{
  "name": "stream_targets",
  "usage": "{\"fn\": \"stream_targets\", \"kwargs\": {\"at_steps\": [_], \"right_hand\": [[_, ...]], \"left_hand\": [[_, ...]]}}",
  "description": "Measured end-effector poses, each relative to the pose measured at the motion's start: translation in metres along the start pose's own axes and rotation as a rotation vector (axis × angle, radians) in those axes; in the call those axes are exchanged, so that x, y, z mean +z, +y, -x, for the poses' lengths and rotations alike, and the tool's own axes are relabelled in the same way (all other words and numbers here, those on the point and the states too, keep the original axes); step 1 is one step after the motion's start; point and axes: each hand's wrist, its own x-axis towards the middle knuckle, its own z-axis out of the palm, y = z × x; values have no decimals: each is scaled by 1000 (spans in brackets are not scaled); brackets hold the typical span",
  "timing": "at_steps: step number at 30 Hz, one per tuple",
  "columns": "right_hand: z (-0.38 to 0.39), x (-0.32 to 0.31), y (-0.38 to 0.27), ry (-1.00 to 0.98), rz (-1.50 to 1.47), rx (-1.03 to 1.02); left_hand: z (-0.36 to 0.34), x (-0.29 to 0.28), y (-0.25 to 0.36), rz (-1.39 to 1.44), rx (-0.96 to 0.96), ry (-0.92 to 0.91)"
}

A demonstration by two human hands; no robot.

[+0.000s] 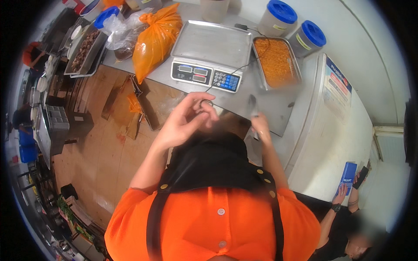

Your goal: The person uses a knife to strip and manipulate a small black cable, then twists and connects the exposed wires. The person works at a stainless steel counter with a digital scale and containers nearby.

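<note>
Steel Counter: Utensil in Right Hand, Left Hand Raised

Right hand [261, 126]: grip narrow, closed around a blurred utensil [252, 107] whose dark end points away from the wearer. Its exact kind cannot be determined. The utensil is above the near edge of the counter [278, 104], to the right of the scale and below the tray.

Left hand [189, 119]: raised in front of the scale [205, 74], palm turned inward, fingers curled. A dark loop [206, 102] shows at the fingers; whether the grip is closed on it cannot be told.

On the counter: an orange bag [157, 41], knotted, stands left of the scale. The metal tray [298, 76] of orange food [274, 63] lies to the right of the scale, a thin dark cord [268, 45] crossing it.

Lower right: another person's hand [341, 194] touches a blue box [348, 176] beside a white appliance [333, 143].
</note>
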Motion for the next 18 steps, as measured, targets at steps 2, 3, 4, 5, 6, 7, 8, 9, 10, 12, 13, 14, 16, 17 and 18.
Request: {"fn": "stream_targets", "kwargs": {"at_steps": [2, 3, 4, 5, 6, 7, 8, 9, 10, 12, 13, 14, 16, 17, 18], "right_hand": [[41, -15, 16, 9, -235, -130], [55, -13, 23, 62, -413, -234], [73, -10, 6, 5, -628, -249], [103, -14, -32, -53, -839, -269], [131, -19, -66, -100, -1047, -293], [147, -22, -90, -214, -1037, -361], [157, -22, -114, -327, -1024, -425], [165, -15, -144, -427, -988, -474], [172, -6, -169, -514, -960, -525], [177, 15, -205, -603, -872, -551], [178, 24, -218, -656, -823, -565], [180, 30, -225, -638, -753, -575], [184, 41, -237, -610, -605, -594], [187, 44, -243, -612, -574, -603], [190, 50, -249, -629, -609, -611]], "left_hand": [[-4, -10, 4, 8, 64, -50], [-6, -18, 5, 14, 69, -77], [-5, -26, 7, 2, 61, -93], [-4, -34, 9, -10, 59, -107], [-5, -40, 12, -15, 63, -131], [-7, -45, 15, -6, 62, -163], [-7, -50, 18, 5, 57, -194], [-5, -56, 21, 15, 47, -211], [-4, -60, 23, 5, 57, -244], [-1, -68, 26, -23, 78, -294], [3, -73, 30, -54, 84, -280], [9, -79, 34, -85, 91, -264], [20, -89, 41, -126, 98, -229], [27, -93, 45, -136, 98, -212], [33, -99, 47, -146, 98, -194]]}}
